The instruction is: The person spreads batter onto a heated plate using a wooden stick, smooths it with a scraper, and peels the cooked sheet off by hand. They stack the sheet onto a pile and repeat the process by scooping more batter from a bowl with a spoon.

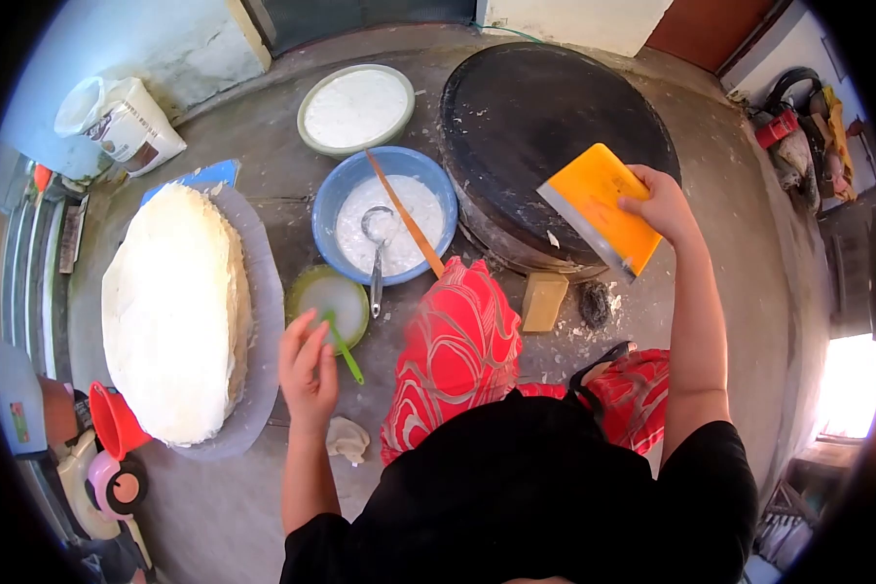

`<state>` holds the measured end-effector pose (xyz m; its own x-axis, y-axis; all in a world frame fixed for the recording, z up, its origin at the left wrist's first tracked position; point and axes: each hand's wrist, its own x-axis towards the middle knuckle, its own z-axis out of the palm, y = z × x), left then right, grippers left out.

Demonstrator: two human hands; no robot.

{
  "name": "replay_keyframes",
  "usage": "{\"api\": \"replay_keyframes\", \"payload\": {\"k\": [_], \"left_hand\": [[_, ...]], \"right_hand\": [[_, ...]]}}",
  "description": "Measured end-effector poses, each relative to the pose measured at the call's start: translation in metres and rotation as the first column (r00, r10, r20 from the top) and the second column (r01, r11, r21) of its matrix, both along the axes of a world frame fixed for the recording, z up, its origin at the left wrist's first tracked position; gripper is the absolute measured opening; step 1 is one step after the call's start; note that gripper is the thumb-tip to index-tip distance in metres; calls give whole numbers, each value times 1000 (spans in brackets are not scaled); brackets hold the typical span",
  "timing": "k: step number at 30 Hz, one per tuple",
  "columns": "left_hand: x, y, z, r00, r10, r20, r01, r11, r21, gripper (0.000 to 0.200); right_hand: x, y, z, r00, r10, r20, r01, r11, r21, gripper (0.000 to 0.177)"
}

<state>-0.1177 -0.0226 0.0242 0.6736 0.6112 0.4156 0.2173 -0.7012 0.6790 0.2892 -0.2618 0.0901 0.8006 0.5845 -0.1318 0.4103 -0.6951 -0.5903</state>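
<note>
My right hand (662,204) is closed on an orange-yellow scraper (602,200) with a metal-coloured edge, over the right side of a large round black griddle (555,127). My left hand (310,370) holds nothing, its fingers loosely bent and apart. Beside it is a small green bowl (339,292) of cloudy liquid, with a bright green handle (346,350) sticking out. Ahead, a blue basin (326,209) contains white batter, a metal ladle (378,258) and a wooden stick (404,214) laid across its rim.
At left lies a tall stack of pale thin flatbreads (170,311) on a sheet (258,321). A second basin (409,112) of white batter stands behind the blue one. A tan block (544,302) and dark scrubber (595,305) lie by the griddle. A white sack (136,131) stands back left.
</note>
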Motion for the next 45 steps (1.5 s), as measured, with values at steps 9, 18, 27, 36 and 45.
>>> {"api": "replay_keyframes", "payload": {"k": [9,18,27,36,45], "left_hand": [[92,-59,24,833,-56,550,539,299,-787,66],[79,33,44,651,605,458,347,298,-889,14],[-44,186,-7,421,902,102,109,61,-992,10],[-67,172,-7,477,871,117,367,-76,-927,28],[-53,76,30,657,744,119,-67,215,-974,33]], "right_hand": [[-93,82,1,758,162,-631,434,597,675,34],[-186,148,-10,738,534,-413,4,608,794,52],[-109,100,-137,731,186,-656,104,921,376,25],[-99,104,-263,820,148,-552,-28,975,220,29],[-134,146,-307,635,-71,-770,98,995,-11,92]]}}
